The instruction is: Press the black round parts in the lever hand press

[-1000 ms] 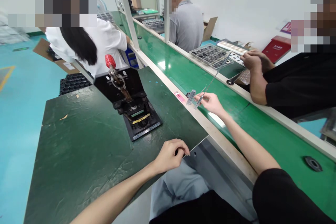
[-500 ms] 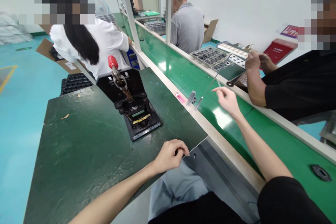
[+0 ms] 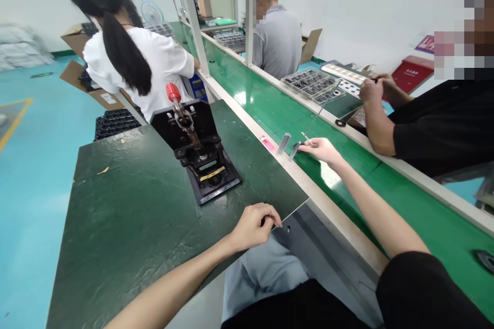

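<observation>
My left hand [image 3: 257, 226] rests at the front edge of the dark green table [image 3: 127, 231], its fingers curled in and nothing seen in them. Over the green conveyor belt [image 3: 262, 100], my right hand [image 3: 320, 150] pinches a small dark round part [image 3: 298, 147] at its fingertips. That part is partly hidden behind a thin metal strip [image 3: 294, 151] on the pale rail. A bundle of grey metal strips [image 3: 284, 143] stands just to its left. On the table is a black clamp fixture [image 3: 210, 167] with a red-tipped lever [image 3: 173, 92] raised.
A pink-labelled item [image 3: 267, 143] lies on the rail. Another dark part [image 3: 485, 261] is on the belt at far right. Across the belt, a person in black works beside trays of parts [image 3: 311, 82]. People in white and grey sit farther back. A metal post [image 3: 193, 20] rises beyond the table.
My right hand has moved left and slightly down, its fingertips now closed at the dark round part. That part has shifted right along the belt. My left hand keeps its pose.
</observation>
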Action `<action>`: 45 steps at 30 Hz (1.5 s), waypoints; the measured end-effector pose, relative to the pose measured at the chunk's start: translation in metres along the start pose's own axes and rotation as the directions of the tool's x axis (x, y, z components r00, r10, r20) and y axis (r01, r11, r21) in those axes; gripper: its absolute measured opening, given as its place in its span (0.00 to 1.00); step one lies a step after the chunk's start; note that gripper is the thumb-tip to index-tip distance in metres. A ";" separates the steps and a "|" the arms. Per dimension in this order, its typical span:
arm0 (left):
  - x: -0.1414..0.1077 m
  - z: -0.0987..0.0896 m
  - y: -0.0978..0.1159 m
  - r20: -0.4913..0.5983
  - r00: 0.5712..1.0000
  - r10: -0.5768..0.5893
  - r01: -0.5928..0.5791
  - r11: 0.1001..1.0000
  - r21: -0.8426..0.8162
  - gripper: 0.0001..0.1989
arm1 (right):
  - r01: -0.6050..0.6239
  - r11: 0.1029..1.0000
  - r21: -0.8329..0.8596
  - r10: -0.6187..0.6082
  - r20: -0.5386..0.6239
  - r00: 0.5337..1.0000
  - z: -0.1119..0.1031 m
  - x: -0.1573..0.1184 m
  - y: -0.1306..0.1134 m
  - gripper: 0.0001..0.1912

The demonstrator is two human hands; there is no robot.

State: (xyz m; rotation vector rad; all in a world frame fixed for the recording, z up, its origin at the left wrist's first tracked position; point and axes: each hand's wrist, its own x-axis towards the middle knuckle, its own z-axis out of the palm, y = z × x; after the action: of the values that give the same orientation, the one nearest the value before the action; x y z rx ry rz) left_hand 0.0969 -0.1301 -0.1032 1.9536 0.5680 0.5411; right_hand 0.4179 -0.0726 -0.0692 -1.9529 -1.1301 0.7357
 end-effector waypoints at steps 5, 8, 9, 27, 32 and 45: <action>0.001 0.002 0.001 -0.024 1.000 -0.017 0.016 0.999 -0.038 0.15 | -0.035 0.968 0.250 0.103 -0.265 0.959 -0.029 -0.100 0.024 0.31; 0.001 0.005 0.006 -0.093 0.993 -0.074 0.063 0.992 -0.108 0.11 | -0.079 0.941 0.330 0.154 -0.210 0.966 -0.007 -0.165 0.026 0.30; 0.002 0.006 0.008 -0.121 0.989 -0.087 0.070 0.988 -0.135 0.10 | -0.098 0.925 0.366 0.172 -0.176 0.969 0.007 -0.182 0.022 0.30; -0.051 -0.037 -0.016 -0.260 0.965 0.034 0.146 0.754 0.641 0.17 | 0.422 0.838 0.345 -0.392 -0.157 0.906 0.098 -0.153 -0.046 0.17; -0.049 -0.033 -0.013 -0.202 0.976 0.087 0.106 0.619 0.778 0.15 | 0.561 0.748 0.355 -0.499 -0.258 0.828 0.128 -0.123 -0.077 0.20; -0.048 -0.037 -0.012 -0.173 0.976 0.129 0.015 0.760 0.649 0.18 | 0.627 0.707 0.326 -0.668 0.019 0.744 0.187 -0.071 -0.079 0.22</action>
State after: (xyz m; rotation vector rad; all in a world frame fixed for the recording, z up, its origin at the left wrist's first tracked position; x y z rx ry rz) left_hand 0.0347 -0.1283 -0.1054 2.6001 0.9252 0.6502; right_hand 0.2061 -0.0502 -0.0997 -1.1250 -1.5673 0.6004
